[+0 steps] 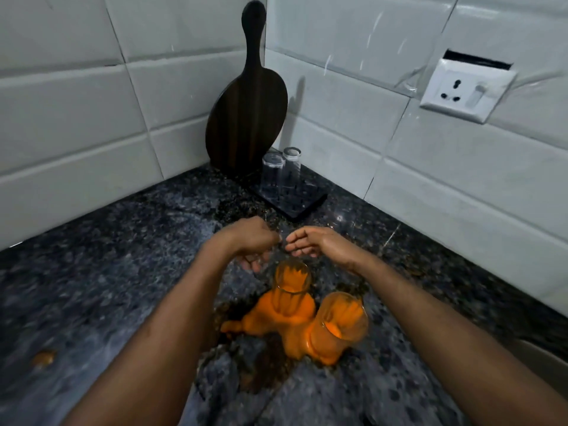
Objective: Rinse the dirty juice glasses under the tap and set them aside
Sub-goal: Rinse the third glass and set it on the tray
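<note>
Head view
Left hand [256, 241]: fingers loosely curled, holding nothing visible, just beyond the far glass.
Right hand [319, 245]: fingers relaxed, empty, fingertips near the left hand.
Dirty glasses: far glass [292, 276] and near glass [341, 321] stand upright in an orange spill [276, 321] on the counter [123, 256].
Rinsed glasses [281, 170]: upside down on the black mat [304, 201].
Your grip: take one glass around its wall and lift it straight up. Expect it to be slippery.
Tap: not in view.

Orange juice [278, 318] coats two clear glasses [292, 276] on the speckled black-grey worktop [123, 241]; a dark brown wooden board [246, 118] leans against white tiles [61, 103].
</note>
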{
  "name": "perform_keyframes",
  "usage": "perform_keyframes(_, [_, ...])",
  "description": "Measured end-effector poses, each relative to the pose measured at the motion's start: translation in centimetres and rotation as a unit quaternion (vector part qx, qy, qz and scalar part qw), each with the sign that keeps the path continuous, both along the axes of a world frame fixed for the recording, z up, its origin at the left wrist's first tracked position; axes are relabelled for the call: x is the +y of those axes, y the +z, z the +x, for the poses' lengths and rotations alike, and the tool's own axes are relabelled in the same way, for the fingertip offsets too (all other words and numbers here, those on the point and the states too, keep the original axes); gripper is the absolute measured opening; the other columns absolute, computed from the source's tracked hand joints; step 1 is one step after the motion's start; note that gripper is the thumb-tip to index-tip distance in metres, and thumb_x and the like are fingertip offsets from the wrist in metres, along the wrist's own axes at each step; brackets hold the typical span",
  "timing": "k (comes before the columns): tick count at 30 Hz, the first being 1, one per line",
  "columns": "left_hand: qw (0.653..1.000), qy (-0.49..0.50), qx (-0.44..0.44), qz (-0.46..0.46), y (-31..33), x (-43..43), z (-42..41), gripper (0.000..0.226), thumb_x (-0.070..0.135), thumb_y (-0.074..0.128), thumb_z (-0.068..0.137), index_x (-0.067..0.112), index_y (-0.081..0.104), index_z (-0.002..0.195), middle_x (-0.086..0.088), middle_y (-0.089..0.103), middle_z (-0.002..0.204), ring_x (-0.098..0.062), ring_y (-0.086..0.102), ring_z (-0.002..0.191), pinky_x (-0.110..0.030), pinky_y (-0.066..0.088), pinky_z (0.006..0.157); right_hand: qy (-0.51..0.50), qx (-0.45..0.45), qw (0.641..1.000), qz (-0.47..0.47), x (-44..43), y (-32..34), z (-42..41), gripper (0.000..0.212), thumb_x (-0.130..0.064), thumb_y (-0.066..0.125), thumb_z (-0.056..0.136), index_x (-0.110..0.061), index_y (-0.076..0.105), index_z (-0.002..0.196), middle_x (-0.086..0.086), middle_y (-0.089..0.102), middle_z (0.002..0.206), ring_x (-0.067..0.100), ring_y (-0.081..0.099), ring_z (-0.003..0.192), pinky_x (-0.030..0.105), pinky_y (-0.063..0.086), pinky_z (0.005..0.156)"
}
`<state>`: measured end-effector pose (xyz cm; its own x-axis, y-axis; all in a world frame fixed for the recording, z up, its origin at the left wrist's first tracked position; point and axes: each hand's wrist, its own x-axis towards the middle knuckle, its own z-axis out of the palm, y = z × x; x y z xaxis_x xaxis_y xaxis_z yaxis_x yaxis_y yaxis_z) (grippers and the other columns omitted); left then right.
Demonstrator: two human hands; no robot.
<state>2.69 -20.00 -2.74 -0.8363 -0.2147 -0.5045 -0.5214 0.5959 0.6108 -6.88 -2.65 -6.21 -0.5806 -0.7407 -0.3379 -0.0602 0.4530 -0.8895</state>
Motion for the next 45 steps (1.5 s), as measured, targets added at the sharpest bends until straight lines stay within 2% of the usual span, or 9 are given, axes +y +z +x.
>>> perform_keyframes(4, [0.997, -0.022, -0.048, 0.051, 0.8, 2.0, 2.1, 0.044, 0.035, 0.050, 0.098, -0.006, 0.066, 0.106, -0.021, 0.074, 0.091, -0.032, 0.075, 0.069, -0.044, 0.063, 0.073, 0.039, 0.001, 0.999, 0.014, 1.1, 0.2, 1.8, 0.024, -0.012, 0.043, 0.094, -0.014, 0.063, 0.107, -0.006, 0.066, 0.096, 0.000, 0.059, 0.078, 0.013, 0.043, 0.063])
perform_keyframes(7, [0.999, -0.032, -0.007, -0.006, 0.0, 2.8, 2.3, 0.040, 0.025, 0.051, 0.099, -0.009, 0.071, 0.091, -0.020, 0.075, 0.076, -0.030, 0.075, 0.068, -0.044, 0.064, 0.071, 0.055, 0.019, 0.998, 0.036, 1.7, 0.1, 2.6, 0.034, -0.001, 0.036, 0.096, -0.012, 0.061, 0.117, -0.010, 0.061, 0.097, -0.006, 0.054, 0.072, 0.011, 0.040, 0.060])
perform_keyframes(11, [0.988, -0.093, 0.064, -0.100, 0.1, 3.4, 1.8, 0.031, 0.005, 0.048, 0.096, -0.004, 0.067, 0.073, -0.020, 0.074, 0.070, -0.025, 0.074, 0.060, -0.037, 0.063, 0.059, 0.046, 0.012, 0.998, 0.027, 2.3, 0.2, 3.5, 0.039, 0.002, 0.038, 0.091, -0.007, 0.060, 0.123, 0.008, 0.055, 0.095, 0.004, 0.044, 0.060, 0.021, 0.034, 0.059])
perform_keyframes(16, [0.968, -0.156, 0.079, -0.178, 1.9, 5.2, 0.0, 0.028, 0.002, 0.049, 0.089, -0.001, 0.068, 0.068, -0.010, 0.072, 0.060, -0.015, 0.071, 0.052, -0.032, 0.061, 0.056, 0.032, 0.022, 0.999, 0.002, 4.6, 1.2, 3.4, 0.058, -0.015, 0.050, 0.075, -0.014, 0.054, 0.133, 0.009, 0.063, 0.116, 0.016, 0.058, 0.095, 0.028, 0.047, 0.079])
perform_keyframes(22, [0.941, -0.217, 0.145, -0.214, 6.4, 11.0, -3.5, 0.026, 0.005, 0.050, 0.081, 0.001, 0.070, 0.066, -0.006, 0.069, 0.052, -0.013, 0.069, 0.050, -0.033, 0.062, 0.065, -0.021, 0.099, 0.993, -0.058, 10.9, 3.7, 2.1, 0.071, 0.013, 0.067, 0.078, -0.012, 0.040, 0.139, 0.007, 0.056, 0.130, 0.015, 0.055, 0.116, 0.027, 0.051, 0.090])
perform_keyframes(25, [0.936, -0.254, 0.168, -0.175, 8.5, 17.1, -5.3, 0.023, 0.003, 0.051, 0.085, 0.004, 0.067, 0.068, -0.005, 0.072, 0.056, -0.012, 0.071, 0.052, -0.033, 0.063, 0.066, -0.099, 0.149, 0.981, -0.069, 17.0, 5.0, 2.4, 0.082, 0.009, 0.075, 0.072, -0.019, 0.037, 0.139, 0.004, 0.054, 0.133, 0.017, 0.055, 0.120, 0.032, 0.052, 0.094])
perform_keyframes(36, [0.877, -0.410, 0.222, -0.116, 9.2, 43.0, -5.9, 0.028, 0.012, 0.053, 0.091, 0.008, 0.068, 0.068, -0.009, 0.072, 0.063, -0.019, 0.071, 0.055, -0.033, 0.060, 0.064, -0.379, 0.239, 0.893, -0.042, 40.9, 4.9, 10.0, 0.070, -0.024, 0.087, 0.064, -0.037, 0.049, 0.121, -0.014, 0.065, 0.108, 0.000, 0.062, 0.099, 0.022, 0.052, 0.083])
perform_keyframes(42, [0.925, -0.310, 0.216, 0.042, 7.4, 50.9, -6.5, 0.025, 0.015, 0.057, 0.093, 0.008, 0.069, 0.072, -0.010, 0.073, 0.070, -0.025, 0.071, 0.061, -0.029, 0.057, 0.054, -0.525, 0.273, 0.805, -0.032, 48.5, 4.4, 11.9, 0.059, -0.025, 0.090, 0.064, -0.024, 0.055, 0.112, -0.011, 0.067, 0.095, 0.006, 0.064, 0.088, 0.014, 0.048, 0.071])
perform_keyframes(45, [0.927, -0.282, 0.247, 0.009, 6.6, 53.1, -7.4, 0.028, 0.028, 0.056, 0.094, 0.008, 0.073, 0.084, -0.004, 0.074, 0.079, -0.025, 0.071, 0.080, -0.028, 0.055, 0.066, -0.561, 0.295, 0.773, -0.018, 50.7, 5.0, 12.2, 0.062, -0.028, 0.090, 0.063, -0.021, 0.054, 0.114, -0.009, 0.063, 0.093, 0.000, 0.059, 0.083, 0.011, 0.045, 0.068])
